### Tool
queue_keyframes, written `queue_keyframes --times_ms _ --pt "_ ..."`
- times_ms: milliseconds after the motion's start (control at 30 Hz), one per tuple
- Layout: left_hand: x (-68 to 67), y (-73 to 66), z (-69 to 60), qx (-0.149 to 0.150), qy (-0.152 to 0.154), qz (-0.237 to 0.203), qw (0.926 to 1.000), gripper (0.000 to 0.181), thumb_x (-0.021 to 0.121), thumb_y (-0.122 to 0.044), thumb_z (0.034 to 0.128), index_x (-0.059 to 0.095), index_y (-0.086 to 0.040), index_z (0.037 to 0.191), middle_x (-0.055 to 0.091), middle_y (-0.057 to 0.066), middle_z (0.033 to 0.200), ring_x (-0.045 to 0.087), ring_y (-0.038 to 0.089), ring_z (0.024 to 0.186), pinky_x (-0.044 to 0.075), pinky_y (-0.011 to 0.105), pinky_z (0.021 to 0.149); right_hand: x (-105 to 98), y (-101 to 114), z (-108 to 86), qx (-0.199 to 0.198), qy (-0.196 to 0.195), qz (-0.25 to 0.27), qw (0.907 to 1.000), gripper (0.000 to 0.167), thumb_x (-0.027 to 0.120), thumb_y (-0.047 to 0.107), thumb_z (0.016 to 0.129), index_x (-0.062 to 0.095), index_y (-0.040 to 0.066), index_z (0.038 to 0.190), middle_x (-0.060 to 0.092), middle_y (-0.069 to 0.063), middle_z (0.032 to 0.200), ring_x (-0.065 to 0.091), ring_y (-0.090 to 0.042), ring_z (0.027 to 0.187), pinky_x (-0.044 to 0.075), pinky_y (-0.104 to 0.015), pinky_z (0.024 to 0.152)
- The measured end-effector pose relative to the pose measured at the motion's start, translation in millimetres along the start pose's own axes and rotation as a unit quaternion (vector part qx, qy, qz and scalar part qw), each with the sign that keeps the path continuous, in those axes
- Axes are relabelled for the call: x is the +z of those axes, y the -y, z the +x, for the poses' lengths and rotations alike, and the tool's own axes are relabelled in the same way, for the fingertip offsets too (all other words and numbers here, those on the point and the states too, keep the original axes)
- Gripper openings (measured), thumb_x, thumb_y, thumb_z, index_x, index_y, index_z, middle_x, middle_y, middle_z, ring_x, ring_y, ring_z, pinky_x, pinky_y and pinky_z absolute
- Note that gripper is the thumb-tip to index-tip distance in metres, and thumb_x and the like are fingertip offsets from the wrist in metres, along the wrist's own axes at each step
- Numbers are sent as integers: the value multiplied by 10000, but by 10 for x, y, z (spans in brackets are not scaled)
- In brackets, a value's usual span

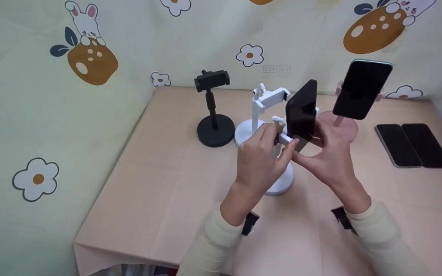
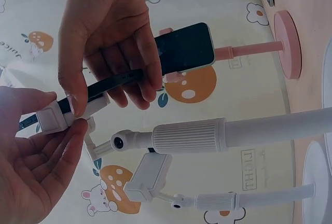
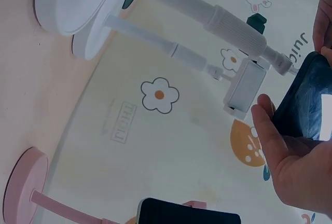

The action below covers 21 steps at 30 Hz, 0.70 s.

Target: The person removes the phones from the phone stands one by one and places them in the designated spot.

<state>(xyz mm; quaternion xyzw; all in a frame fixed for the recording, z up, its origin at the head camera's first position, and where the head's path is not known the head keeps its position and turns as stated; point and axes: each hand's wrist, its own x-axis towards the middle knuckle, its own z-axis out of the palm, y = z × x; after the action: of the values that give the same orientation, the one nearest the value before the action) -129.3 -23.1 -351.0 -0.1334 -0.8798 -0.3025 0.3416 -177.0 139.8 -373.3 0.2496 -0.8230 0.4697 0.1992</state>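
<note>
A black phone (image 1: 301, 109) stands tilted at the head of the front white phone stand (image 1: 282, 184). My left hand (image 1: 259, 157) grips the stand's white clamp (image 2: 51, 117), thumb and fingers on its end. With my right hand (image 1: 330, 155) I hold the phone by its edges, thumb on one side and fingers on the other. Seen edge-on in the left wrist view, the phone (image 2: 114, 82) lies between the clamp's ends. Its glossy screen (image 3: 306, 107) shows in the right wrist view. Whether the clamp presses on both edges I cannot tell.
Behind my hands stand a black phone stand (image 1: 215, 130) and another white stand (image 1: 272, 99). To the right, a pink stand (image 1: 349, 126) carries a phone (image 1: 363, 89). Two dark phones (image 1: 399, 145) lie side by side at the table's (image 1: 159, 191) right.
</note>
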Motion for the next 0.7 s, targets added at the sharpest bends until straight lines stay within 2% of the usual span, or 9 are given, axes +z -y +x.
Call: queue_keyframes --times_ms 33,267,533,700 --pt "4 3 -3 23 -11 15 10000 296 696 -327 936 658 -52 1039 669 15 868 647 78 724 517 100 636 -3 -4 2 -16 -16 0 10000 664 892 13 666 596 -49 1257 716 -133 1126 709 -239 1026 522 -101 888" --pt "-24 20 -31 184 -22 40 9998 299 687 -351 943 649 -67 1030 652 17 857 602 74 697 491 106 598 -48 -22 9 34 118 200 9997 709 900 -6 647 592 -39 1285 729 -141 1136 631 102 1020 523 -93 882" --pt "-27 27 -41 256 67 -95 9996 332 663 -382 956 639 -67 1059 641 23 884 564 73 703 472 108 590 -95 -32 11 111 426 367 9984 702 896 -12 657 588 -27 1288 723 -127 1137 637 80 1031 524 -95 891" --pt "-23 36 -38 184 182 -267 9993 352 643 -397 964 639 -70 1093 642 19 923 586 77 744 485 98 626 -136 -27 14 202 530 486 9972 692 896 -10 662 598 -11 1287 722 -108 1138 653 61 1031 528 -105 894"
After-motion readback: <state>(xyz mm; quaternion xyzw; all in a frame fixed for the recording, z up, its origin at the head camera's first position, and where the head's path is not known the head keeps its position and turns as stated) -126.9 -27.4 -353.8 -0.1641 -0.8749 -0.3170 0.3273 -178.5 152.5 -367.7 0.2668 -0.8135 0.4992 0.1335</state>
